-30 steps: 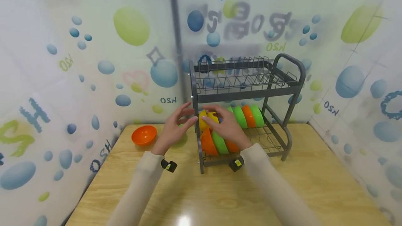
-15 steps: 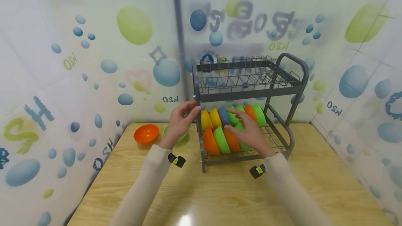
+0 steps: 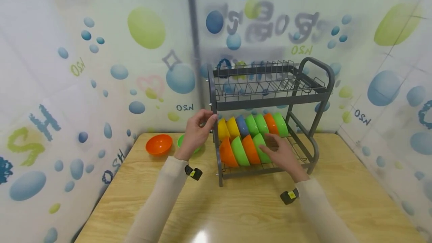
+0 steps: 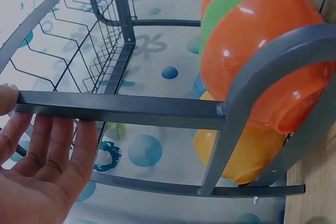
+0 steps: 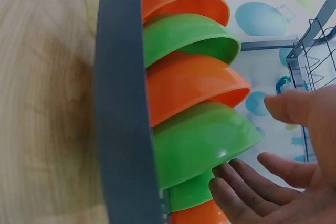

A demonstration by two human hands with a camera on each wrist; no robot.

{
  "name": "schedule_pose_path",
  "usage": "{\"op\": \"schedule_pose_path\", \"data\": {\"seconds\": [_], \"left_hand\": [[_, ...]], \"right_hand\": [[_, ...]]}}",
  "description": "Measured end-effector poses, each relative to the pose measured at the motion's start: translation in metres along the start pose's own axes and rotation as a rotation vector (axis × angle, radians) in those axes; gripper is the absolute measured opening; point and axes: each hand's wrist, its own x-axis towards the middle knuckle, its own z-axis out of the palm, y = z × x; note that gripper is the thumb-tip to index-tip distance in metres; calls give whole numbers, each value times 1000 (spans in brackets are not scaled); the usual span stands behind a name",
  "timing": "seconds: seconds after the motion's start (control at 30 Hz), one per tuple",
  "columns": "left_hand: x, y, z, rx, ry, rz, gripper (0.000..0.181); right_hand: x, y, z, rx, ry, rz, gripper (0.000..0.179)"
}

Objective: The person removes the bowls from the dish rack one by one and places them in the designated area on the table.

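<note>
My left hand (image 3: 197, 133) grips the left side of the dark metal dish rack (image 3: 266, 102); in the left wrist view, thumb and fingers lie on either side of its bar (image 4: 121, 108). On the rack's lower shelf stand tilted bowls in two rows. The front row alternates orange and green, ending at the right in a green bowl (image 3: 261, 149). My right hand (image 3: 282, 156) is beside that bowl with fingers spread loosely, fingertips right at its rim in the right wrist view. Behind, a row holds yellow bowls (image 3: 232, 127), a blue bowl (image 3: 241, 125), and green and orange ones.
An orange bowl (image 3: 159, 145) and a green bowl (image 3: 181, 141), partly hidden by my left hand, sit on the wooden table (image 3: 236, 213) left of the rack. The wire upper shelf (image 3: 260, 85) is above the bowls. A patterned wall covering (image 3: 145, 96) surrounds the table.
My right hand has moved right, from the left end of the bowls to the front row's right end. My left hand has come up against the rack's left side.
</note>
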Motion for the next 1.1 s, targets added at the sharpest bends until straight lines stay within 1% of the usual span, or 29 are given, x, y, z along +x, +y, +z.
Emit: {"op": "schedule_pose_path", "data": {"seconds": [0.2, 0.3, 0.4, 0.57, 0.7, 0.83, 0.93, 1.1], "left_hand": [[0, -1, 3, -1, 22, 18, 23], [1, -2, 5, 6, 39, 39, 23], [1, -4, 6, 6, 54, 57, 22], [0, -4, 7, 3, 67, 66, 21], [-1, -4, 7, 1, 72, 72, 21], [-1, -5, 7, 0, 72, 77, 21], [-1, -5, 8, 0, 71, 80, 21], [0, -6, 9, 6, 78, 94, 20]], "right_hand": [[-6, 10, -1, -40, 11, 71, 53], [-8, 12, -1, -43, 10, 79, 49], [-8, 15, 0, -52, 4, 70, 44], [-9, 19, 2, -59, -4, 44, 36], [-8, 21, 3, -50, -12, 64, 36], [-8, 23, 2, 0, -21, 119, 40], [-6, 24, 0, 67, -28, 166, 42], [-5, 24, -3, 173, -30, 209, 44]]}}
